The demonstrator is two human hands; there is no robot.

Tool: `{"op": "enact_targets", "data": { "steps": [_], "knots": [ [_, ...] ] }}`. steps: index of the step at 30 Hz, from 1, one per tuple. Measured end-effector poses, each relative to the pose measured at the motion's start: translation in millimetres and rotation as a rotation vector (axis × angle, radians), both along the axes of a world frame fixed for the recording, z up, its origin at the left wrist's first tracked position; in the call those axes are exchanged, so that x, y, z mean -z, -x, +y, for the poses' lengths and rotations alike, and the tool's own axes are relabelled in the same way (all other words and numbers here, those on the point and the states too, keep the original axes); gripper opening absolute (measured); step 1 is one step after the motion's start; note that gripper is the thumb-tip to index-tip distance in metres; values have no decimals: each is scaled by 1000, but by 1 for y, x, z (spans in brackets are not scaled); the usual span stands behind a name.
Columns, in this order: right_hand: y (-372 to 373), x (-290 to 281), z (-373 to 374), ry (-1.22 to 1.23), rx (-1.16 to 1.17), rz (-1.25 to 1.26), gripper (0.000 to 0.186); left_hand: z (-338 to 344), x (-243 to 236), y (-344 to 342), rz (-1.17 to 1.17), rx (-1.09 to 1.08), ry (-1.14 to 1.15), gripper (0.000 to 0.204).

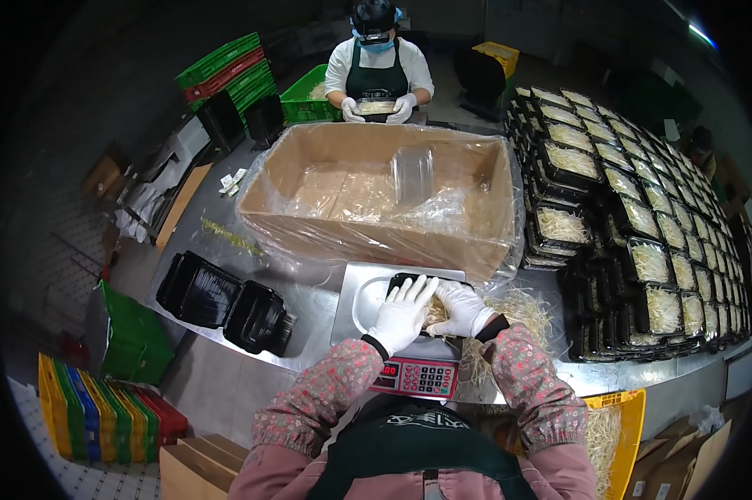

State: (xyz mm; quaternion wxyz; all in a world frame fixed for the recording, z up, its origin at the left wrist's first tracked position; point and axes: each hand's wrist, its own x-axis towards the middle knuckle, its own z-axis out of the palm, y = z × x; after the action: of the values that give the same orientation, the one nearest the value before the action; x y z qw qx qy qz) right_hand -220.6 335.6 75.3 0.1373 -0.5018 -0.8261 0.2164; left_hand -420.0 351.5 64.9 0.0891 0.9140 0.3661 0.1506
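A black plastic tray point(407, 277) of pale bean sprouts point(435, 314) sits on the steel pan of a red-fronted weighing scale point(366, 305). My left hand point(403, 317), in a white glove, lies over the tray's left side with its fingers stretched out. Over the right side rests my right hand point(463, 310), also gloved, its fingers extended and slightly bent onto the sprouts. Both hands cover much of the tray. Loose sprouts point(522, 317) are heaped on the steel table just right of the scale.
Beyond the scale stands a plastic-lined cardboard box point(376, 221) holding a clear lid. Black trays point(213, 296) are stacked at left. Packed sprout trays point(626, 217) pile up at right. A co-worker point(378, 75) across the table holds a tray. A yellow crate point(622, 417) stands low right.
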Motion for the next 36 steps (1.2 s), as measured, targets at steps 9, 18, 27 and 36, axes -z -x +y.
{"op": "enact_targets", "data": {
  "steps": [9,18,27,36],
  "knots": [
    [-31,9,-35,-224,195,-400,13,-15,5,-15,15,-86,-36,53],
    [-83,-95,-30,-72,280,106,12,-17,2,-8,-47,-113,-4,56],
    [-26,-38,-13,-97,167,173,26,-6,9,18,-1300,-229,531,52],
    [-8,5,-17,-175,229,147,55,-8,-17,-15,-68,128,-50,78]
  ]
}}
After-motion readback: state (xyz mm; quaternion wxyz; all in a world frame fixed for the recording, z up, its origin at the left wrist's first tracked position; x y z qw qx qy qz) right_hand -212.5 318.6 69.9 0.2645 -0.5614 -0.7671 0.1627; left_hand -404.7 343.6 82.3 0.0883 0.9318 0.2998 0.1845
